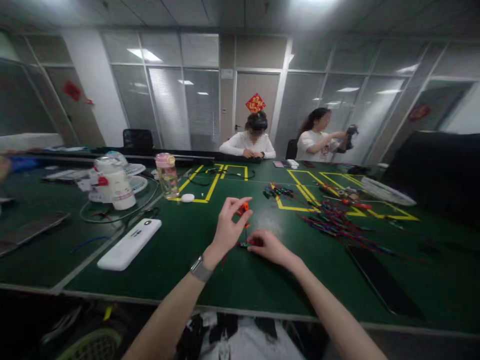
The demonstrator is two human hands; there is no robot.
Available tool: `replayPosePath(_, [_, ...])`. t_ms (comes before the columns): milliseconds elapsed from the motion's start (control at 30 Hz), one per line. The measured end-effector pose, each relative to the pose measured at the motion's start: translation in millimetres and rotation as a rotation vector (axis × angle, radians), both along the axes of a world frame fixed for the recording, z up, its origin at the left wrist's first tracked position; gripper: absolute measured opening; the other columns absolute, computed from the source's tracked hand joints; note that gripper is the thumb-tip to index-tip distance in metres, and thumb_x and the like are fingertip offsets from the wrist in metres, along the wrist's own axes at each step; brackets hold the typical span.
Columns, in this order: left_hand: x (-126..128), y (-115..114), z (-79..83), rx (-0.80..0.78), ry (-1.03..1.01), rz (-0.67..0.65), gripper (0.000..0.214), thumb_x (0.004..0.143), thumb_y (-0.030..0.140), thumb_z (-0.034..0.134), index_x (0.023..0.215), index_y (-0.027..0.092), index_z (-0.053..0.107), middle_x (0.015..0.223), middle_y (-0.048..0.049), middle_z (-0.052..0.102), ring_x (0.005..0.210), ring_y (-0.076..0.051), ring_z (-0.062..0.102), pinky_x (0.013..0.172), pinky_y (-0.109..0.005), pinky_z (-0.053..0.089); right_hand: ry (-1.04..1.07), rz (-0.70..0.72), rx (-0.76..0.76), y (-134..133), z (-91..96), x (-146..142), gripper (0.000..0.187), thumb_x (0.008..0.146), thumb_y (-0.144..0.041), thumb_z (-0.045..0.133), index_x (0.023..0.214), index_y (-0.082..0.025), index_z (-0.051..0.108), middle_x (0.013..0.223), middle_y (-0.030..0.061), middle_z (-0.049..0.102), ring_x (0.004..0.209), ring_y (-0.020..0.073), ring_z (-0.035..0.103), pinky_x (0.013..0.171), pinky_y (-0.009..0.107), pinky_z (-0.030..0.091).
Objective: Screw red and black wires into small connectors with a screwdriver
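Observation:
My left hand (228, 227) is raised a little above the green table (180, 260), its thumb and fingers pinched on a small orange connector (244, 208). A watch sits on that wrist. My right hand (270, 246) rests low on the table just right of it, fingers curled over a small dark piece with red wire (245, 244). What exactly lies under those fingers is partly hidden.
A tangle of red and dark wires (337, 222) spreads to the right, with small parts (279, 192) inside yellow tape boxes. A white power bank (129, 243), a pink bottle (167, 175), a white bottle (114, 182) and fans stand left. Two people sit across the table.

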State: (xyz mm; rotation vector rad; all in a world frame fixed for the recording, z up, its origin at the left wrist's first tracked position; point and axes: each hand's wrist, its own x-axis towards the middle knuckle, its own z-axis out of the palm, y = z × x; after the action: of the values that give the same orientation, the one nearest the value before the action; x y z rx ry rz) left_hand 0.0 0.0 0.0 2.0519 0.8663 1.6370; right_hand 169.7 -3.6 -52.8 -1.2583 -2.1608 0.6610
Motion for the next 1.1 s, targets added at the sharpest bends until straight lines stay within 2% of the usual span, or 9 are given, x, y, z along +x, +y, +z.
replayPosePath(133, [1.0,0.6,2.2,-0.001,-0.022,-0.093,0.033,0.096,0.023,0.043,0.126,0.024,0.056,0.116,-0.0065,0.056,0.108,-0.017,0.055,0.092,-0.029,0.047,-0.004,0.005,0.003,-0.7,0.3,-0.9,0.014,0.072,-0.009,0.068,0.085,-0.014,0.070,0.074,0.0000,0.056,0.066,0.0120,0.051,0.064,0.023,0.040])
replayPosePath(233, [1.6,-0.3,3.6,-0.011,-0.054,-0.139,0.029,0.094,0.022,0.047,0.120,0.023,0.059,0.107,-0.0058,0.060,0.096,-0.015,0.059,0.083,-0.027,0.050,-0.013,0.009,0.008,-0.3,0.8,0.0,0.014,0.072,-0.011,0.069,0.085,-0.014,0.070,0.075,0.0003,0.057,0.066,0.0121,0.051,0.064,0.023,0.041])
replayPosePath(333, [2.1,-1.2,4.9,0.021,-0.073,-0.052,0.018,0.087,0.023,0.059,0.103,0.021,0.066,0.091,-0.0029,0.056,0.082,-0.013,0.058,0.073,-0.024,0.050,-0.011,0.008,0.003,0.0,2.1,1.3,0.014,0.072,-0.012,0.070,0.086,-0.015,0.070,0.075,0.0003,0.057,0.066,0.0122,0.052,0.064,0.024,0.041])
replayPosePath(433, [2.3,-1.5,6.1,0.037,-0.083,0.042,0.012,0.083,0.024,0.065,0.095,0.020,0.067,0.087,-0.0015,0.053,0.079,-0.012,0.056,0.071,-0.023,0.049,-0.015,0.005,-0.001,-0.4,3.5,2.0,0.014,0.072,-0.013,0.070,0.086,-0.015,0.071,0.075,0.0004,0.057,0.067,0.0125,0.052,0.064,0.024,0.041])
replayPosePath(533, [2.1,-1.9,7.3,0.019,-0.068,0.067,0.018,0.087,0.026,0.060,0.104,0.021,0.066,0.096,-0.0037,0.055,0.087,-0.014,0.058,0.074,-0.024,0.050,-0.019,0.006,0.002,-1.0,4.1,2.3,0.013,0.073,-0.014,0.069,0.086,-0.016,0.071,0.075,0.0003,0.057,0.067,0.0126,0.052,0.064,0.024,0.041])
replayPosePath(667, [1.7,-2.6,8.5,-0.004,-0.071,0.016,0.028,0.094,0.025,0.047,0.117,0.022,0.061,0.112,-0.0074,0.058,0.097,-0.016,0.060,0.079,-0.027,0.051,-0.013,0.013,0.008,-1.7,4.0,2.5,0.013,0.073,-0.013,0.069,0.086,-0.015,0.071,0.074,0.0001,0.057,0.066,0.0123,0.052,0.064,0.024,0.041])
replayPosePath(767, [1.4,-3.0,8.4,0.004,-0.089,-0.011,0.026,0.093,0.024,0.049,0.115,0.020,0.062,0.106,-0.0065,0.062,0.092,-0.015,0.062,0.079,-0.027,0.052,-0.014,0.010,0.004,-2.0,4.0,2.4,0.013,0.073,-0.013,0.069,0.086,-0.015,0.070,0.076,0.0007,0.058,0.067,0.0127,0.053,0.064,0.024,0.041])
replayPosePath(933, [1.2,-2.8,6.7,0.071,-0.071,0.082,0.015,0.086,0.028,0.062,0.098,0.021,0.069,0.085,-0.0019,0.058,0.077,-0.013,0.058,0.070,-0.024,0.049,-0.017,0.001,-0.005,-1.7,3.7,2.2,0.013,0.072,-0.013,0.070,0.085,-0.016,0.070,0.076,0.0006,0.058,0.067,0.0125,0.053,0.064,0.024,0.041])
replayPosePath(1100, [1.1,-1.8,6.2,0.083,-0.040,0.083,0.026,0.094,0.025,0.048,0.115,0.023,0.064,0.101,-0.0051,0.061,0.093,-0.016,0.059,0.082,-0.028,0.049,-0.017,0.009,-0.003,-2.1,4.5,2.2,0.013,0.073,-0.012,0.069,0.086,-0.015,0.070,0.076,0.0011,0.059,0.068,0.0126,0.053,0.065,0.024,0.041])
